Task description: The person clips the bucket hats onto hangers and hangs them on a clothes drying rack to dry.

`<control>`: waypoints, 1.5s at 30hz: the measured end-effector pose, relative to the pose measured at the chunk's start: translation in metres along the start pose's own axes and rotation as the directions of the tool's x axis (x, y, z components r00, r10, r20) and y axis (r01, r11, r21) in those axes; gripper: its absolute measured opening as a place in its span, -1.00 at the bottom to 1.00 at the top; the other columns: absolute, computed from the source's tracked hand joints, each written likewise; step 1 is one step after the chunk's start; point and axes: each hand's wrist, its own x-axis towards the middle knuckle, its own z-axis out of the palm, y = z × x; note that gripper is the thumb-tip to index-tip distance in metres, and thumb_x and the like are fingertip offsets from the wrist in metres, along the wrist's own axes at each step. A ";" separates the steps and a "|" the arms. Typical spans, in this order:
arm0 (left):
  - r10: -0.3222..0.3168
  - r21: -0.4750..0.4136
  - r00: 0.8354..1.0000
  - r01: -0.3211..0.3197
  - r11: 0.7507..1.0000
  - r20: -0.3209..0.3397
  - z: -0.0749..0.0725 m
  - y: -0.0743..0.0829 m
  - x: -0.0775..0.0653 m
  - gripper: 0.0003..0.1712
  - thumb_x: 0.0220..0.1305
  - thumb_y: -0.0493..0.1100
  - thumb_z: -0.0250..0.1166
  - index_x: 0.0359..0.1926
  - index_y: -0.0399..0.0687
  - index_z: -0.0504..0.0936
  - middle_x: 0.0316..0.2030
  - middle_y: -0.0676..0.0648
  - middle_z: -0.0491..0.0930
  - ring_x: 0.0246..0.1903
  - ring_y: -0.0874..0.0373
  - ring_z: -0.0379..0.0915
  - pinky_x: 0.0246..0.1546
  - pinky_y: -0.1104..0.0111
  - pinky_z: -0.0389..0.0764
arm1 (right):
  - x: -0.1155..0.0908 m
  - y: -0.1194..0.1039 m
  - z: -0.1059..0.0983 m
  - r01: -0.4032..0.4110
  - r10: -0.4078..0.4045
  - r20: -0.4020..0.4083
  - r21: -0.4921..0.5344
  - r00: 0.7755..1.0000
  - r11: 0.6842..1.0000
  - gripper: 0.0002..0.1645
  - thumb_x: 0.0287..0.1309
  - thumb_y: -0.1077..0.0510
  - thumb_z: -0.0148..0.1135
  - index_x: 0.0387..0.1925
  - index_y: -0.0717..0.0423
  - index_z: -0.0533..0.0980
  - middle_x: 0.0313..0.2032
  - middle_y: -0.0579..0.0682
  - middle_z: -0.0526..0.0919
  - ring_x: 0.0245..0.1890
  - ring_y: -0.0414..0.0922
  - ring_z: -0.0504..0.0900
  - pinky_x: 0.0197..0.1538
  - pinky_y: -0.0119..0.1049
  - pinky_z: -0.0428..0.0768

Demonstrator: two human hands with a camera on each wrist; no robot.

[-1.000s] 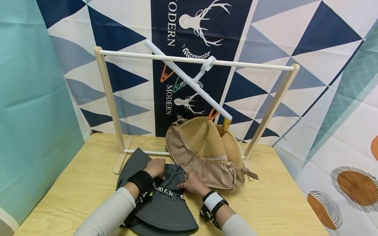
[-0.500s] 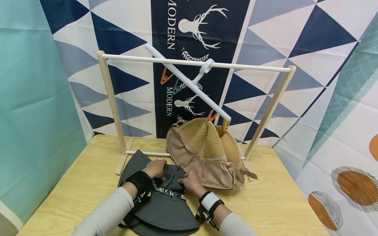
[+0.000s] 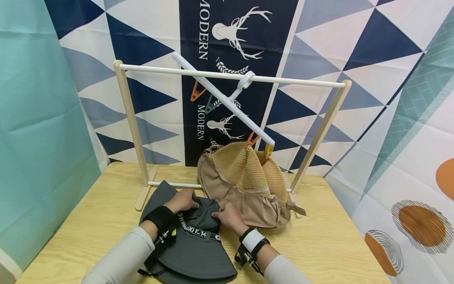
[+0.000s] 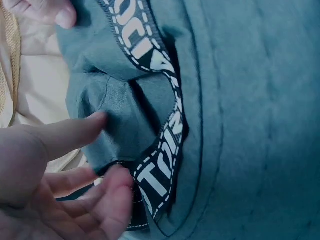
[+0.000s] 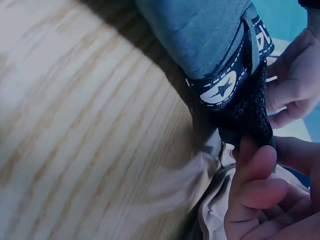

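A dark grey wide-brimmed sun hat (image 3: 198, 256) lies folded on the table, its black band (image 3: 193, 230) carrying white lettering. My left hand (image 3: 182, 200) is over the crown's far left part. In the left wrist view its thumb lies apart from its bent fingers, against the crown beside the band, with no cloth pinched between them. With thumb and fingers, my right hand (image 3: 232, 218) pinches the crown's right end, as the right wrist view shows near the star mark (image 5: 219, 90) on the band.
Behind stands a wooden rack with a white rail (image 3: 294, 81). A tilted white hanger (image 3: 227, 100) hooks over it, bearing orange and yellow clips (image 3: 268, 150). These hold a tan hat-like piece of cloth and woven straw (image 3: 241, 193), which rests on the table (image 3: 319, 244).
My left hand has shifted slightly left on the crown and its fingers have loosened, uncovering more of the lettered band. The right hand keeps its pinch, and the hat stays about where it was.
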 end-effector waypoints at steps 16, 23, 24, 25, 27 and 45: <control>0.075 -0.104 0.987 -0.091 0.990 -0.143 -0.003 -0.008 -0.004 -0.85 0.20 -0.19 0.37 -0.46 -0.08 0.59 -0.51 0.00 0.54 -0.53 0.19 0.37 -0.42 0.36 0.36 | -0.001 0.008 0.006 -0.077 0.087 -0.080 0.130 0.993 0.989 -0.79 0.15 0.20 0.34 -0.54 0.23 0.66 -0.77 -0.10 0.48 -0.80 -0.24 0.39 -0.64 -0.36 0.42; 0.046 -0.174 0.990 -0.070 0.982 -0.136 -0.013 -0.007 -0.005 -0.85 0.26 -0.18 0.33 -0.42 -0.12 0.59 -0.57 -0.02 0.52 -0.59 0.20 0.38 -0.51 0.40 0.35 | 0.000 0.009 0.003 -0.025 0.043 -0.132 0.131 0.990 0.991 -0.80 0.09 0.28 0.35 -0.60 0.29 0.63 -0.71 -0.02 0.54 -0.79 -0.23 0.37 -0.64 -0.35 0.42; 0.040 -0.181 0.990 -0.065 0.981 -0.137 -0.014 -0.008 -0.006 -0.85 0.27 -0.18 0.33 -0.41 -0.13 0.59 -0.57 -0.03 0.52 -0.59 0.20 0.39 -0.52 0.40 0.35 | 0.001 0.008 0.002 -0.020 0.039 -0.138 0.135 0.990 0.991 -0.80 0.09 0.29 0.35 -0.60 0.29 0.64 -0.71 -0.03 0.55 -0.79 -0.23 0.37 -0.64 -0.35 0.41; 0.034 -0.187 0.990 -0.060 0.981 -0.137 -0.016 -0.009 -0.006 -0.85 0.27 -0.18 0.32 -0.41 -0.14 0.60 -0.57 -0.04 0.53 -0.59 0.19 0.40 -0.52 0.40 0.35 | 0.002 0.009 0.002 -0.007 0.026 -0.147 0.134 0.989 0.991 -0.79 0.07 0.30 0.36 -0.62 0.31 0.63 -0.71 -0.02 0.55 -0.79 -0.24 0.36 -0.64 -0.36 0.40; 0.030 -0.196 0.989 -0.058 0.979 -0.143 -0.018 -0.011 -0.006 -0.84 0.28 -0.18 0.31 -0.40 -0.14 0.60 -0.56 -0.06 0.55 -0.58 0.19 0.40 -0.52 0.39 0.35 | 0.004 0.009 0.002 0.023 -0.002 -0.178 0.120 0.984 0.993 -0.76 0.03 0.32 0.37 -0.68 0.32 0.61 -0.74 -0.04 0.53 -0.79 -0.26 0.34 -0.63 -0.38 0.38; -0.021 -0.261 0.979 -0.034 0.965 -0.205 -0.027 -0.018 -0.008 -0.81 0.27 -0.12 0.33 -0.39 -0.14 0.59 -0.52 -0.05 0.58 -0.53 0.19 0.50 -0.46 0.37 0.45 | 0.010 0.004 -0.013 -0.065 0.081 -0.189 0.093 0.979 0.994 -0.54 0.07 0.23 0.38 -0.83 0.10 0.41 -0.82 -0.16 0.28 -0.79 -0.23 0.29 -0.63 -0.40 0.31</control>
